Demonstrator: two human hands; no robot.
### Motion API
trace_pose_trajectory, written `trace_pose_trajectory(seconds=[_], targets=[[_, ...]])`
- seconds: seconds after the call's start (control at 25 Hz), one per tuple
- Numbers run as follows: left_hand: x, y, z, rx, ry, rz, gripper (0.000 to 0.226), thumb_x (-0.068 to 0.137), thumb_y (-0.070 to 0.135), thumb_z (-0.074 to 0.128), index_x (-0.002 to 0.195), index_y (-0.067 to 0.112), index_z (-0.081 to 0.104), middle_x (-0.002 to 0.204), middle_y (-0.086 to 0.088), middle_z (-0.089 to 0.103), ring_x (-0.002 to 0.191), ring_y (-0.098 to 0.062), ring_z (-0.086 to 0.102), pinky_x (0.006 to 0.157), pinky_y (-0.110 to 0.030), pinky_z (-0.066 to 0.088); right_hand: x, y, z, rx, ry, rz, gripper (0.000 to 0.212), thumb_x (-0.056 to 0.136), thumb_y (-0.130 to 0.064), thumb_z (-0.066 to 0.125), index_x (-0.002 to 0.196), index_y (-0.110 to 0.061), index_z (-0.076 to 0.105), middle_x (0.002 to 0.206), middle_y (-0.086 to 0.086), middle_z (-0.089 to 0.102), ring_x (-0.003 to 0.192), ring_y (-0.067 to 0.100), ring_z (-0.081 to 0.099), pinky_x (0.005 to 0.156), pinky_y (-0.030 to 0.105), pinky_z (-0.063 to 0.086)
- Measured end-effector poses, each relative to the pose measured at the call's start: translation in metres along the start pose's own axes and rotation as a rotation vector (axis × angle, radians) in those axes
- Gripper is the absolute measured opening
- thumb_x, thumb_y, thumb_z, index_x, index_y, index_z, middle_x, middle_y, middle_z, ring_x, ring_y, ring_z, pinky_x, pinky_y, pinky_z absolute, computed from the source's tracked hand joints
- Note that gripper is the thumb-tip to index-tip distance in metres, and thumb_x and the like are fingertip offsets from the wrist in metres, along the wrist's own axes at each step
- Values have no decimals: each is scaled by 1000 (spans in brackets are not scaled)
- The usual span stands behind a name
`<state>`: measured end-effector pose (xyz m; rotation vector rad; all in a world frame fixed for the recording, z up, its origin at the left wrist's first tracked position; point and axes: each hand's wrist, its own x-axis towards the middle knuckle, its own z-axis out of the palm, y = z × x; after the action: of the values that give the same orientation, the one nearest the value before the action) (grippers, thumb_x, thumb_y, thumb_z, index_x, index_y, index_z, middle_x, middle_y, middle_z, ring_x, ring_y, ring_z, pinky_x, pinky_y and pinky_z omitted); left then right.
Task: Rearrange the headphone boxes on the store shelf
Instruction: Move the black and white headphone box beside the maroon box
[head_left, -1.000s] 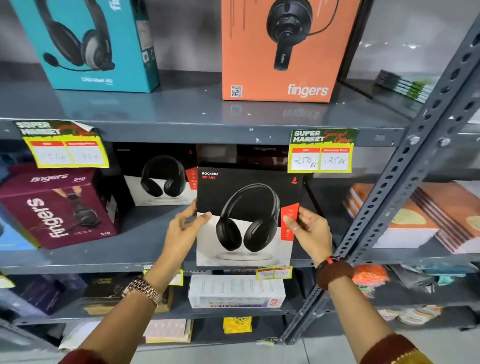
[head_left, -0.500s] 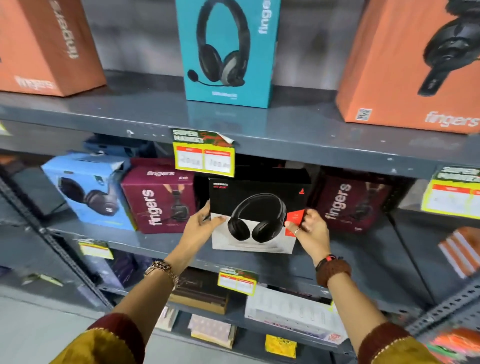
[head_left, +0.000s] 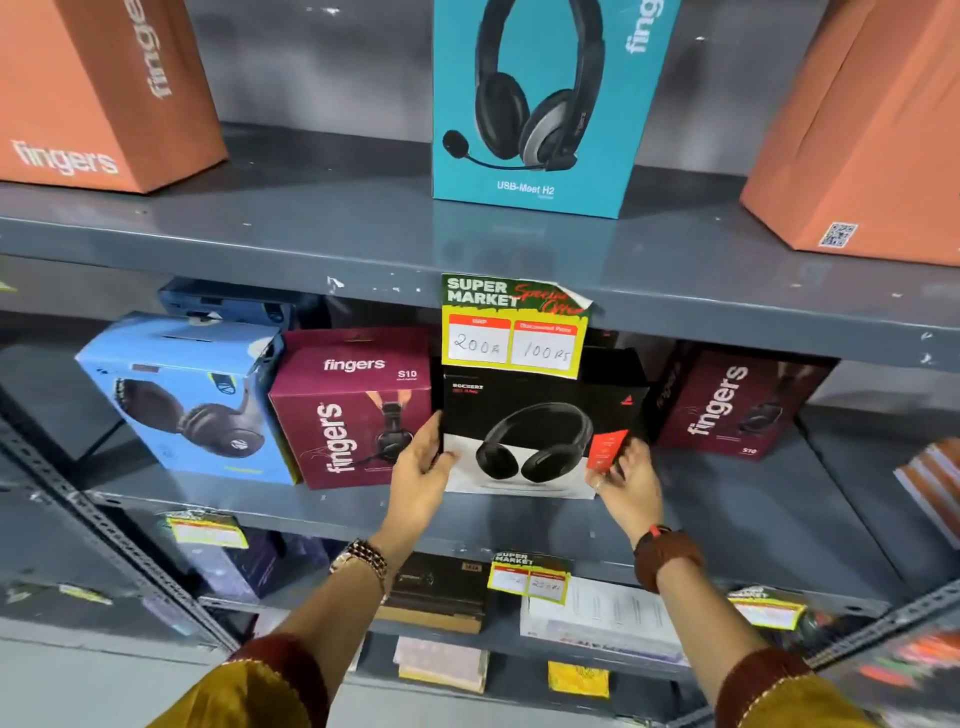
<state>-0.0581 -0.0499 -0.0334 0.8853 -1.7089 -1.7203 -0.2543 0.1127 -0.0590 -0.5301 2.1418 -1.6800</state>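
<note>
Since the half-second-earlier frame I saw the black headphone box (head_left: 540, 431) pushed a bit deeper onto the middle shelf (head_left: 727, 525), now sitting between the two maroon boxes, and the view had closed in. Left hand (head_left: 421, 467) gripped the box's left edge, thumb on the front face, fingers behind. Right hand (head_left: 626, 480) pinched the lower right corner beside the red tab, fingers curled. Box stood upright, its base on or just above the shelf, I couldn't tell which. Left maroon box (head_left: 353, 410) was just beside it, nearly touching the left hand; right maroon box (head_left: 737, 402) sat further back. Blue box (head_left: 192, 400) tilted at far left. Price tag (head_left: 514, 327) hung from the upper shelf edge, overlapping the black box's top. Teal box (head_left: 540, 104) stood above, orange boxes either side.
</note>
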Motion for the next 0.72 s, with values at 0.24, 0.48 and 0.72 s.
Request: trace_pose_trajectory(seconds=[0.24, 0.48, 0.72], targets=[[-30, -21, -69, -67, 304, -54, 40, 91, -5, 50, 131, 4, 53, 133, -11, 59, 123, -24, 56, 105, -29, 40, -70, 11, 76, -185, -160, 207, 42, 78, -3, 71, 116, -3, 54, 119, 14, 61, 112, 27, 57, 91, 26, 40], [-27, 7, -138, -87, 385, -122, 42, 96, 28, 51, 134, 13, 43, 128, -1, 52, 100, -9, 55, 88, -25, 38, -85, -73, 175, -9, -427, -63, 76, 83, -6, 66, 146, -11, 24, 147, 4, 37, 136, 17, 35, 111, 27, 28], [-9, 29, -134, -65, 361, -64, 45, 96, 48, 37, 130, 19, 47, 115, 9, 58, 99, -3, 58, 77, -11, 43, -68, -109, 195, -127, -310, -125, 100, 77, -16, 73, 150, -12, 4, 154, 6, 30, 139, 20, 34, 106, 22, 23]])
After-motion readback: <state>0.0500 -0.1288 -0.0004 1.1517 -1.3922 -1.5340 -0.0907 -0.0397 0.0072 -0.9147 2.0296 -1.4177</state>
